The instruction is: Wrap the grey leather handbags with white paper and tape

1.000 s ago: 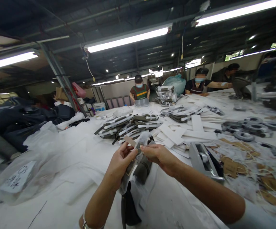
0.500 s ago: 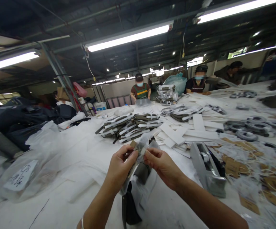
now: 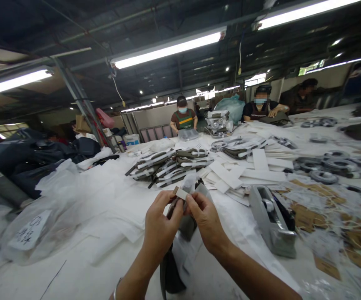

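A small pale tag (image 3: 181, 193) is pinched between my two hands above a dark strap-like item (image 3: 171, 271). My left hand (image 3: 163, 214) is closed at the tag's left end, next to a brown piece. The fingers of my right hand (image 3: 203, 212) close on the tag's right end. Clear plastic and white wrapping (image 3: 188, 254) lie around the dark item under my hands. My palms and fingers hide part of it.
Wrapped dark bundles (image 3: 170, 166) and white strips (image 3: 227, 175) lie ahead. A grey tape dispenser (image 3: 272, 221) stands to the right, near brown tags (image 3: 305, 216) and grey rolls (image 3: 339, 166). A plastic bag (image 3: 33, 233) lies left. People sit or stand across the table.
The pale tag now lies flatter and shows more fully between my fingers. My right hand has turned and moved slightly left. Across the table, a person's arm has come forward over a dark item.
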Tool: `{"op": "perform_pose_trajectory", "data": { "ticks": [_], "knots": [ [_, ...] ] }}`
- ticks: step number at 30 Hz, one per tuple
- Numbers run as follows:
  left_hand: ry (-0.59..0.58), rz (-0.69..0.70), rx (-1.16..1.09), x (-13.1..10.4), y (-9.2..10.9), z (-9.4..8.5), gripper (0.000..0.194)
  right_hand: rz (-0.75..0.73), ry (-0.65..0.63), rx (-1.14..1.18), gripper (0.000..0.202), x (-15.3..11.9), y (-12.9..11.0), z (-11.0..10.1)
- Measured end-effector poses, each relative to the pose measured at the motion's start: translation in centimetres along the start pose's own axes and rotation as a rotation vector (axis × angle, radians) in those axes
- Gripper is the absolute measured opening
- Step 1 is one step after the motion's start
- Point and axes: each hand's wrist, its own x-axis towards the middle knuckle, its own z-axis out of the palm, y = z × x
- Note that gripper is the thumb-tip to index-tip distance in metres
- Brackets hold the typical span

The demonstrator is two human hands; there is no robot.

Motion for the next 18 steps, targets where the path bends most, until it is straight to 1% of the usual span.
{"op": "perform_pose_trajectory", "data": {
  "ticks": [3, 5, 7, 9, 12, 13, 15, 18],
  "knots": [
    [-0.052, 0.027, 0.077, 0.2, 0.7, -0.7, 0.01, -0.003, 0.018, -0.011, 0.035, -0.1, 0.1, 0.3],
    [-0.052, 0.062, 0.201, 0.5, 1.2, -1.2, 0.011, 0.006, 0.023, -0.022, 0.035, -0.3, 0.2, 0.5],
    [-0.004, 0.115, 0.38, 0.6, 1.5, -1.4, 0.011, 0.014, 0.026, -0.011, 0.034, -0.4, 0.1, 0.7],
    [0.062, 0.212, 0.565, 0.6, 1.6, -1.4, 0.009, 0.012, 0.034, 0.01, 0.034, -0.5, 0.0, 0.8],
    [0.139, 0.407, 0.783, 0.0, 1.4, -1.2, 0.019, 0.006, 0.03, 0.034, 0.034, -0.4, -0.2, 1.1],
    [0.154, 0.45, 0.847, -0.3, 1.4, -1.0, 0.022, 0.004, 0.031, 0.042, 0.034, -0.4, -0.2, 1.1],
    [0.15, 0.474, 0.966, -0.9, 1.4, -0.7, 0.028, -0.003, 0.031, 0.08, 0.034, -0.2, -0.2, 1.3],
    [0.086, 0.435, 1.088, -1.7, 1.4, 0.0, 0.039, -0.017, 0.026, 0.147, 0.034, -0.1, -0.1, 1.4]
  ]
}}
